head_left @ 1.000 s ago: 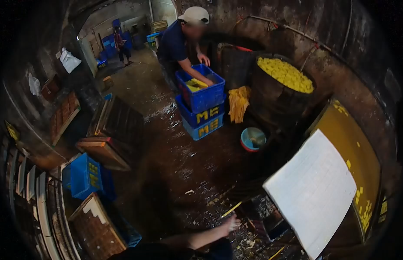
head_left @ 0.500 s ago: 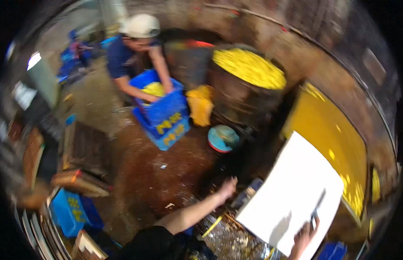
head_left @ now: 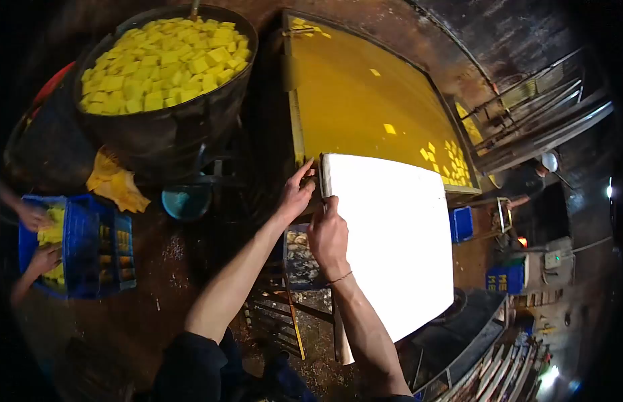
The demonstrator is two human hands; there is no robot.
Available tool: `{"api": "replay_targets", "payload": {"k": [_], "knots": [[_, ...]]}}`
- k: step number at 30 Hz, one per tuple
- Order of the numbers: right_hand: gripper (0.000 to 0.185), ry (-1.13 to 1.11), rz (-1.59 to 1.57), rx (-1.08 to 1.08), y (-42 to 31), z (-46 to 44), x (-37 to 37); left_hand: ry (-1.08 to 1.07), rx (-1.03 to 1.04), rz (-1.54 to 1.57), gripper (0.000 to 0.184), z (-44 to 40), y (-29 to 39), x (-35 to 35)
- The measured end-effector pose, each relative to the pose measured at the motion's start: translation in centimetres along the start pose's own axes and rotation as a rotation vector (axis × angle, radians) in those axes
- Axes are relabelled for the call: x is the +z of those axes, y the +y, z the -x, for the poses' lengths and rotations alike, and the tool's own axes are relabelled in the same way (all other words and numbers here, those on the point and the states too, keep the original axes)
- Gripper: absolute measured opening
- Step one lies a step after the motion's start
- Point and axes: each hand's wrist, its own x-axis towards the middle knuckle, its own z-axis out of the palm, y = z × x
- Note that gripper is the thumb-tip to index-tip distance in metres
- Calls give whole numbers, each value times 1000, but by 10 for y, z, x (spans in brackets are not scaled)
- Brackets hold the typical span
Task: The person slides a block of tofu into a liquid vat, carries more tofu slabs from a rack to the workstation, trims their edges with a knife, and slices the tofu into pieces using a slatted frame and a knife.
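A large, glaring white sheet-like surface (head_left: 398, 234) lies in front of me; glare hides its texture. Its left edge looks thick and folded near the far corner. My right hand (head_left: 329, 234) is closed at that edge, thumb pointing up along it; its curled fingers are largely hidden. Beside the same corner, my left hand (head_left: 298, 194) has its fingers partly stretched toward the edge, apparently just short of it. Beyond the sheet is a wide shallow tank (head_left: 351, 87) of yellow-brown liquid with yellow pieces floating in it.
A dark vat (head_left: 157, 134) heaped with yellow blocks (head_left: 167, 63) stands at upper left. Another person's hands (head_left: 40, 234) reach into a blue crate (head_left: 84, 248). A teal basin (head_left: 185, 201) sits on the floor. Another person (head_left: 525, 184) is at right, near a blue crate (head_left: 505, 278).
My view has swung right toward the tank. My left hand has come up to the sheet's corner. My right hand, earlier over the sheet with a dark, blade-like shape near it, is now at its left edge.
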Motion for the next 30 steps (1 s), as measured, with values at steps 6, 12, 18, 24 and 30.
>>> {"api": "replay_targets", "payload": {"k": [6,12,18,24,30], "knots": [[23,19,59,120,-14,-34,13,-85,199,-70,55,-37,-35,7],[18,-5,176,137,-6,-15,11,-82,265,-41,27,-43,-7,3],[19,-10,126,158,-11,69,-14,-21,462,-112,23,2,1,15],[31,-45,146,219,3,156,-40,18,200,-28,17,99,-18,38],[39,-89,149,248,9,229,-68,50,-8,207,13,185,-26,66]]}}
